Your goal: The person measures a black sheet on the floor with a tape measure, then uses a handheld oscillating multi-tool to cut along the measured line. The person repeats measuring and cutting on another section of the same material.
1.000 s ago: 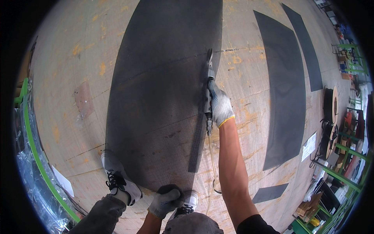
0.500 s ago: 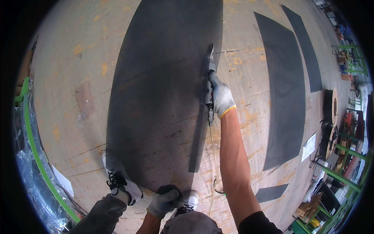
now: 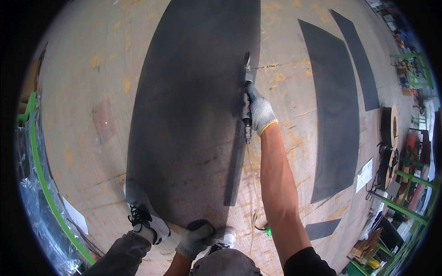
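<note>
A large dark mesh sheet [image 3: 179,106] lies on the wooden floor in front of me, with see-through weave at its near end. My right hand [image 3: 261,110], in a white knit glove, is closed round a pair of air shears [image 3: 246,99] at the sheet's right side. The blades point away from me, and a pale hose [image 3: 253,184] runs back from the tool's near end. Behind the blades, a narrow mesh strip [image 3: 235,179] lies along the sheet's right edge. My gloved left hand [image 3: 197,238] is closed on the sheet's near edge, between my shoes.
Two dark mesh pieces [image 3: 336,119] [image 3: 359,60] lie to the right, with a smaller offcut [image 3: 323,228] nearer me. Further right are reels [image 3: 389,142], a paper sheet [image 3: 364,175] and green racks [image 3: 414,179]. A green rail [image 3: 43,184] and clear plastic film [image 3: 39,230] stand at left.
The air shears have moved slightly farther from me along the mesh sheet's right side. My left hand keeps its place at the near edge. The whole view has shifted a little.
</note>
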The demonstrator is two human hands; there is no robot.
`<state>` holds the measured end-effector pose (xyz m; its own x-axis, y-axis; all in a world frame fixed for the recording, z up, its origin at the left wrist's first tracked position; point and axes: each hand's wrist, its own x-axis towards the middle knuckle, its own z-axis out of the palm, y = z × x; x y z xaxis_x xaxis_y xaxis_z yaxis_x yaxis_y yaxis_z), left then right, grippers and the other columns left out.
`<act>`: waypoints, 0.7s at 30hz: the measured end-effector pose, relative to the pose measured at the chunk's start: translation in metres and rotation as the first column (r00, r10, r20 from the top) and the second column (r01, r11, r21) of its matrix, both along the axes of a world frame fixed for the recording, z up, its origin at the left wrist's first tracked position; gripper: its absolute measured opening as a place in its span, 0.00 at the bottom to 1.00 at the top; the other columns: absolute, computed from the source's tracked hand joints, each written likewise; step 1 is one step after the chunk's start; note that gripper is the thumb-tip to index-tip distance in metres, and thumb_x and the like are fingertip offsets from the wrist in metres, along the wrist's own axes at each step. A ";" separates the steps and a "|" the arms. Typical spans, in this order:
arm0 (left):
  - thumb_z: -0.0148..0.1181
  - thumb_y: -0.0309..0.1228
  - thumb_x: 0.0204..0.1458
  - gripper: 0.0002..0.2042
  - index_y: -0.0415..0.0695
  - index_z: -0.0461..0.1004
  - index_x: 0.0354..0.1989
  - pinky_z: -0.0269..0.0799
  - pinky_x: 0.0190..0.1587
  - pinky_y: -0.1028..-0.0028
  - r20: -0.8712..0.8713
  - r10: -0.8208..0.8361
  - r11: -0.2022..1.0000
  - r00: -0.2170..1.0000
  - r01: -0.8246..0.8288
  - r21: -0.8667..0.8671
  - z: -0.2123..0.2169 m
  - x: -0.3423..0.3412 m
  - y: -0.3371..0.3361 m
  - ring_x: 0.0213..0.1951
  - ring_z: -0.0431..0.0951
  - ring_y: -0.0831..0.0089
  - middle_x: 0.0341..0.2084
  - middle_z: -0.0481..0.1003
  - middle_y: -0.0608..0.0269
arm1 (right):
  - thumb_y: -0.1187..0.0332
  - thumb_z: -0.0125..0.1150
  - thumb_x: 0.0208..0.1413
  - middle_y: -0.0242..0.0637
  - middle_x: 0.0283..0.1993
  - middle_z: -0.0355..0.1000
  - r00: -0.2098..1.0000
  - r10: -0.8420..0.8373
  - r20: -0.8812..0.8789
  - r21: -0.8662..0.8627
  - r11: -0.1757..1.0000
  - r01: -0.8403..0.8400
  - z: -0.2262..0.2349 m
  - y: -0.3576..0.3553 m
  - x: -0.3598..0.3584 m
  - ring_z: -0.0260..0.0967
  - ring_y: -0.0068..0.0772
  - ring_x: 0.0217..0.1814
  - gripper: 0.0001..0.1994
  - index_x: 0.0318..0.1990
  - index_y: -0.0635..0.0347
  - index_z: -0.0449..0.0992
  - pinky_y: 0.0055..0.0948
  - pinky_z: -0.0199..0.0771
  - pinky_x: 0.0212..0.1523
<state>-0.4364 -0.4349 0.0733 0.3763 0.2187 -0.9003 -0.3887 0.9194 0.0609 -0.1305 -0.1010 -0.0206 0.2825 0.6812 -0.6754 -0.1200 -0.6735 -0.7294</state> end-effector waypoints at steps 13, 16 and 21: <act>0.78 0.46 0.47 0.29 0.44 0.78 0.54 0.73 0.55 0.52 -0.681 -0.730 0.023 -0.065 0.993 -0.119 0.036 -0.027 0.025 0.52 0.77 0.55 0.49 0.77 0.51 | 0.39 0.54 0.70 0.33 0.34 0.72 0.998 0.051 -0.040 0.060 0.997 -0.048 -0.011 -0.037 -0.004 0.67 0.28 0.35 0.30 0.43 0.64 0.79 0.32 0.72 0.40; 0.80 0.47 0.41 0.41 0.47 0.71 0.66 0.63 0.68 0.43 -0.913 -0.176 -0.072 -0.368 0.930 -0.361 0.043 -0.013 0.032 0.67 0.66 0.45 0.66 0.68 0.48 | 0.39 0.53 0.70 0.36 0.37 0.74 0.996 0.065 -0.059 0.060 0.996 -0.062 -0.014 -0.037 -0.004 0.68 0.31 0.38 0.32 0.46 0.66 0.79 0.34 0.71 0.44; 0.74 0.36 0.44 0.38 0.46 0.68 0.67 0.59 0.72 0.39 -0.939 0.079 -0.288 -0.335 0.894 -0.343 -0.012 -0.008 0.057 0.71 0.62 0.40 0.69 0.64 0.46 | 0.38 0.52 0.70 0.38 0.42 0.76 0.995 0.049 -0.090 0.036 0.998 -0.046 -0.015 -0.035 -0.005 0.69 0.32 0.42 0.34 0.53 0.68 0.80 0.34 0.73 0.48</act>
